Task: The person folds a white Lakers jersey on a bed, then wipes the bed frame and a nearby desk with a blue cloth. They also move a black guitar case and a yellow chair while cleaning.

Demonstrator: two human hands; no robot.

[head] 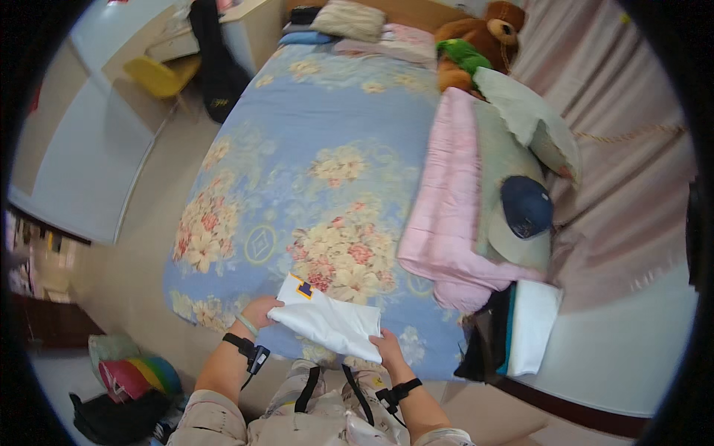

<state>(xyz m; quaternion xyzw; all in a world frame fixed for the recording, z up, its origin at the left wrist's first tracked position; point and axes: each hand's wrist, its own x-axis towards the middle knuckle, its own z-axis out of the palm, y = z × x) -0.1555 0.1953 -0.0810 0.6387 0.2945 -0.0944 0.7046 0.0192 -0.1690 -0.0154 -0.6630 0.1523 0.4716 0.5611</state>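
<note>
A folded white cloth garment (329,323) with a dark, orange-edged emblem near its upper left corner is held up over the foot of the bed. My left hand (260,312) grips its left edge, the fingers partly hidden by the fabric. At the lower right corner, my right hand (387,347) pinches the cloth between thumb and fingers. Beneath and beyond lies a blue floral bed sheet (346,122). Each forearm wears a black strap with a small device, and a pale bangle circles my left wrist.
Along the bed's right side lie a pink quilt (446,195), a dark blue cap (527,206) and folded white cloth (532,329). Pillows (351,21) and a brown teddy bear (479,28) are at the head. A yellow chair (153,77) and black instrument case (217,67) stand left; bags (120,415) lie lower left.
</note>
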